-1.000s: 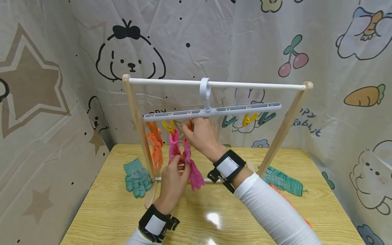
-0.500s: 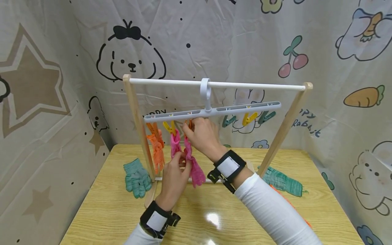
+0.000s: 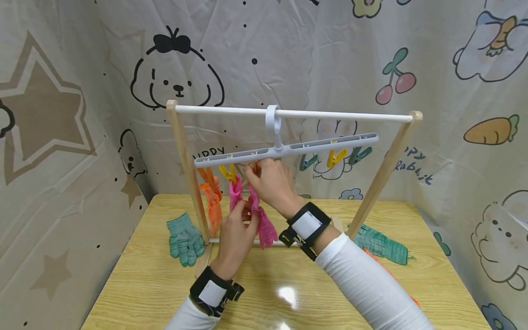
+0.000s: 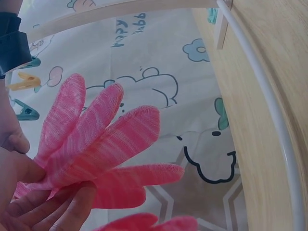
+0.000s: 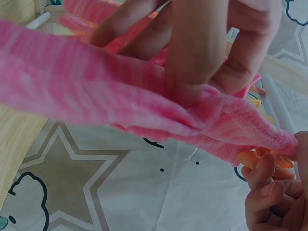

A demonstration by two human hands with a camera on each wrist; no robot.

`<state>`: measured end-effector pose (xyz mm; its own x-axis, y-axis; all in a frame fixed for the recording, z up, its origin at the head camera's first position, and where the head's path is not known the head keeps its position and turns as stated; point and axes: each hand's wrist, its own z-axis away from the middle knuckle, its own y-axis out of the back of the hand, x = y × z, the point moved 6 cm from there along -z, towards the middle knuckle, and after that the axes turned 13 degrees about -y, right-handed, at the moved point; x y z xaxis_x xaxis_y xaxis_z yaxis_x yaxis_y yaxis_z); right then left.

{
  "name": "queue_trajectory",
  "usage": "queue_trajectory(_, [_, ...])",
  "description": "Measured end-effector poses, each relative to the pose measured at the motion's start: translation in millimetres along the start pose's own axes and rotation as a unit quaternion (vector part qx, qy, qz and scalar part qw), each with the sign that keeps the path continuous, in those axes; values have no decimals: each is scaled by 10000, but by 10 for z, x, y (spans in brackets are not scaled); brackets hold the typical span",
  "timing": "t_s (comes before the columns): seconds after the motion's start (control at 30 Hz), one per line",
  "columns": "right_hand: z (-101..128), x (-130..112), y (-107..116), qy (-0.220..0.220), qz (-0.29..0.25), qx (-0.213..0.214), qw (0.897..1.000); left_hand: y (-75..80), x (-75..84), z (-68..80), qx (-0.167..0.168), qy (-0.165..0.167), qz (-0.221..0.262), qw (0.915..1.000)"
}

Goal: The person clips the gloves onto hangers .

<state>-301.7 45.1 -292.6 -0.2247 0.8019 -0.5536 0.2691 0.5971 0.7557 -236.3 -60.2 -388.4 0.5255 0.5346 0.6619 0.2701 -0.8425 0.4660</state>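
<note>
My left hand [image 3: 234, 240] pinches a pink knitted glove [image 3: 266, 227] below its cuff; the glove's fingers hang free to the right. Above it, my right hand [image 3: 273, 181] grips an orange clothespin [image 5: 248, 159] under the light grey hanger [image 3: 330, 145]. In the right wrist view the glove's cuff reaches up to that clothespin; whether the jaws bite the cuff is hidden by my fingers. Beside it, another pink glove [image 3: 235, 190] hangs from a yellow clothespin [image 3: 228, 173]. An orange glove [image 3: 213, 201] hangs from an orange clothespin [image 3: 206, 174] at the hanger's left end.
The hanger hooks over the white rod [image 3: 346, 114] of a wooden stand [image 3: 381, 178]. Its right half carries two green clothespins and a yellow clothespin [image 3: 336, 158]. Green gloves lie on the table at left [image 3: 184, 240] and right [image 3: 381, 244], near an orange item [image 3: 392, 275].
My left hand has risen slightly with the pink glove. The hanger has tilted a little more, its right end higher, and its hook has shifted slightly left. My right hand stays in place.
</note>
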Motion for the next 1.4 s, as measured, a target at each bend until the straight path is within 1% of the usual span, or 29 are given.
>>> queue_trajectory(0.23, [10, -8, -1, -28, 16, -6, 10000, 10, 3, -41, 38, 10, 3, 10000])
queue_trajectory(0.5, [15, -14, -13, -37, 87, -56, 9999, 37, 26, -78, 140, -148, -99, 9997])
queue_trajectory(0.77, [18, -3, -36, -8, 65, -4, 10000, 33, 28, -89, 100, -77, -101, 9999])
queue_trajectory(1.03, [35, 10, -51, -29, 173, 29, 9998, 33, 44, -93, 106, -213, -145, 9996])
queue_trajectory(1.2, [45, 11, -54, 19, 112, 91, 9999, 35, 60, -100, 140, -308, -163, 9993])
queue_trajectory(1.4, [59, 4, -52, 79, 31, 145, 9999, 33, 54, -106, 157, -286, -133, 9994])
